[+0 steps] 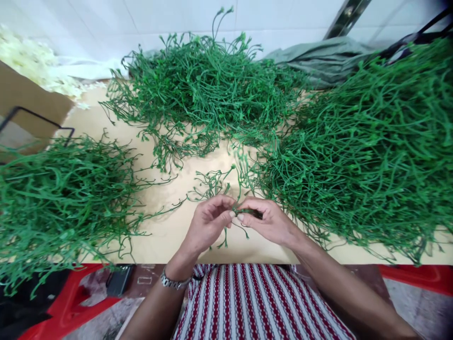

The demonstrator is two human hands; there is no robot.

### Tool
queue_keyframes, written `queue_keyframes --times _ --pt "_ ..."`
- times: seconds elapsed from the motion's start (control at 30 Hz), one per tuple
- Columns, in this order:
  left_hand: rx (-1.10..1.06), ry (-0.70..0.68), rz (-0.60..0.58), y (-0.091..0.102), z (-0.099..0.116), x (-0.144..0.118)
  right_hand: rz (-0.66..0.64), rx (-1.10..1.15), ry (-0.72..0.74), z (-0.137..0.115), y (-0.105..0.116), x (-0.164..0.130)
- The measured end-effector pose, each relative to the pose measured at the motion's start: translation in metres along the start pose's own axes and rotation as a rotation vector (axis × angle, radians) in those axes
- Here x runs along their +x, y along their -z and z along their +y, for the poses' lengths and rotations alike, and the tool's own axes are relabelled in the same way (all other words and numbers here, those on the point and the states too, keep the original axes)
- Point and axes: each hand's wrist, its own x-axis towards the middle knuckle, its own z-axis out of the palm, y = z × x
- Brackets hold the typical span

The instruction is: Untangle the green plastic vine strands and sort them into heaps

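At the front middle of the table, my left hand and my right hand meet with thumbs and forefingers pinched. Between the fingertips is a thin green artificial flower stem, whose branching tips stick up above the hands and hang below them. The exact joint under the fingers is partly hidden. Just beyond my left hand lie a few loose green stems. A large heap of similar stems rises close to my right hand.
Another heap of stems lies along the back wall, and a third heap spills over the table's front left edge. A cardboard box, pale blossoms and a black wire frame stand at left. Red stools are below.
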Motion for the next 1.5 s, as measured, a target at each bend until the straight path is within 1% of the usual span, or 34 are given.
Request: queue_keyframes --times 0.07,0.2,0.27,0.33,0.4,0.5,0.6,0.67,0.83,0.97,1.03,1.1,1.23,1.3,1.37,1.5 --pt "0.146 -0.039 -0.046 0.003 0.001 -0.001 0.001 -0.078 0.040 0.000 0.000 -0.002" --pt "0.462 -0.189 -0.134 0.010 0.004 -0.002 -0.011 -0.258 0.130 -0.002 0.002 -0.007" --pt "0.544 -0.216 -0.177 0.012 0.005 -0.002 -0.043 -0.320 0.145 -0.004 0.004 -0.008" --pt "0.557 -0.224 -0.188 0.013 0.006 -0.001 -0.074 -0.346 0.147 -0.005 0.006 -0.009" --pt "0.506 -0.236 -0.163 0.011 0.005 -0.001 -0.070 -0.323 0.142 -0.005 0.005 -0.007" --pt "0.291 -0.227 -0.072 0.005 0.001 -0.002 -0.026 -0.250 0.104 -0.003 0.001 -0.005" --pt "-0.005 -0.142 0.030 -0.004 -0.005 -0.004 -0.019 -0.186 0.046 -0.002 -0.005 -0.005" --pt "-0.165 -0.068 0.067 -0.009 -0.008 -0.004 -0.035 -0.162 0.037 -0.002 -0.006 -0.004" --pt "-0.454 0.041 0.081 -0.017 -0.008 -0.003 -0.076 -0.079 0.067 -0.006 -0.004 -0.001" --pt "-0.625 0.168 0.084 -0.021 -0.004 -0.001 -0.147 0.067 0.013 -0.005 -0.002 0.003" --pt "-0.680 0.223 0.063 -0.022 -0.004 0.000 -0.195 0.126 -0.025 -0.003 0.000 0.005" --pt "-0.711 0.250 0.049 -0.022 -0.005 0.000 -0.250 0.165 -0.048 -0.001 0.002 0.007" --pt "-0.742 0.236 0.056 -0.022 -0.006 0.001 -0.339 0.212 -0.097 0.000 0.005 0.011" --pt "-0.733 0.212 0.066 -0.021 -0.004 0.001 -0.334 0.229 -0.087 -0.001 0.004 0.012" --pt "-0.691 0.183 0.082 -0.020 -0.002 0.000 -0.287 0.232 -0.054 -0.002 0.002 0.012" --pt "-0.536 0.081 0.120 -0.018 0.002 -0.002 -0.201 0.155 0.008 0.000 -0.002 0.011"
